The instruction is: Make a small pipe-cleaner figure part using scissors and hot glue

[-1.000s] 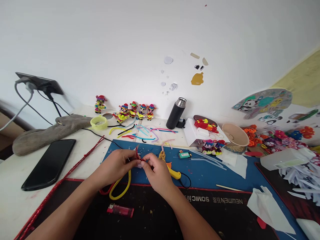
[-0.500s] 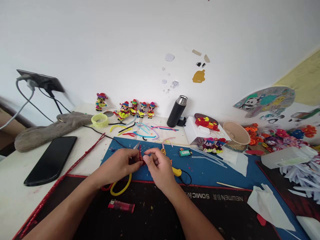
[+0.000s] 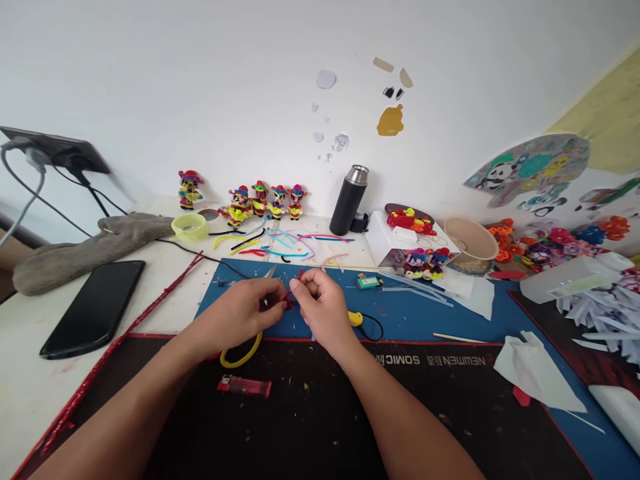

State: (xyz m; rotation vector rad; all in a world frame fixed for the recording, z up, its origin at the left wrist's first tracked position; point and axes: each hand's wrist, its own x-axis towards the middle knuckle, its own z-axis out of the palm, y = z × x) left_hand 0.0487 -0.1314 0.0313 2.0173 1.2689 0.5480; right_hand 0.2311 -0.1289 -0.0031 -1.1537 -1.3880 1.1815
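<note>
Over the blue mat (image 3: 280, 327), my left hand (image 3: 247, 308) pinches a short, bent red pipe cleaner (image 3: 289, 301) between thumb and fingertips. My right hand (image 3: 323, 303) meets it from the other side, its thumb and fingers closed on the same red piece. Fingers cover much of its shape. Under my left hand lie scissors with a yellow handle loop (image 3: 243, 357); their blade tip shows beyond the knuckles. A red lighter (image 3: 245, 386) rests nearer to me on the black mat. Just right of my right hand is a yellow-handled tool (image 3: 356, 319) with a black cord, partly hidden.
Long red pipe cleaners (image 3: 145, 317) and a black phone (image 3: 93, 310) lie at left. Several pipe-cleaner dolls (image 3: 240, 205), coloured stems (image 3: 290, 248) and a black flask (image 3: 349, 201) stand or lie along the wall. A white box (image 3: 383, 243) and paper scraps (image 3: 537, 370) are at right.
My right hand has tilted, and its fingers have closed on the red pipe cleaner, which now lies more slanted between both hands. The view has shifted slightly downward.
</note>
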